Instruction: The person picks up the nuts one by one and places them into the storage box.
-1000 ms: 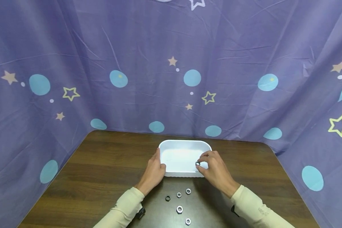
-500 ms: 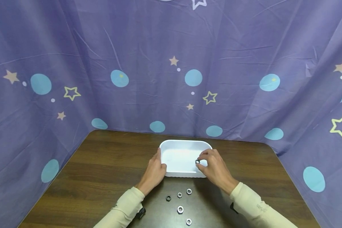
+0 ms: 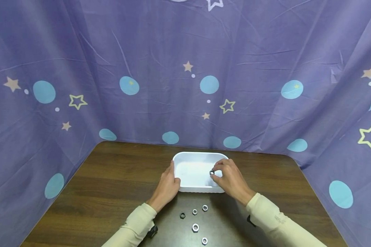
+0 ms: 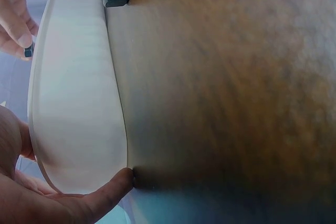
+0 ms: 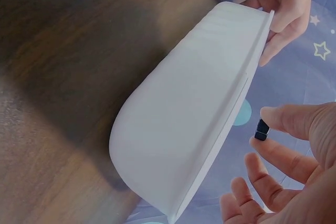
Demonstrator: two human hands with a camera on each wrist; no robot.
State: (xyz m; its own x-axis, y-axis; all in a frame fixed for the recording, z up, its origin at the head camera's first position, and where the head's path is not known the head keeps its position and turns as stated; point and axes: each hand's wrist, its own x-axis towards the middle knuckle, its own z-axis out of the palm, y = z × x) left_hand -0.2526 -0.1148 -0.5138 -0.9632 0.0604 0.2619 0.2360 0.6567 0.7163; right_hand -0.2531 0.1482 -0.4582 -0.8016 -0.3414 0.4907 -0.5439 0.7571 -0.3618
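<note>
A white plastic tray stands on the wooden table. My left hand grips its left end, thumb at the near corner and fingers along the side wall. Between the thumb and index finger of my right hand is a small dark hex nut, held above the right part of the tray. The right wrist view shows that dark nut pinched at the fingertips, the other fingers loosely bent. From the left wrist, the tray's outer wall fills the left of the view.
Several nuts lie on the table in front of the tray: a dark one, a small silver one, and larger silver nuts such as this one. A purple patterned curtain hangs behind and at both sides of the table.
My right hand, with the dark nut pinched in it, has moved slightly left and farther over the tray. The left hand and the nuts on the table stay in place.
</note>
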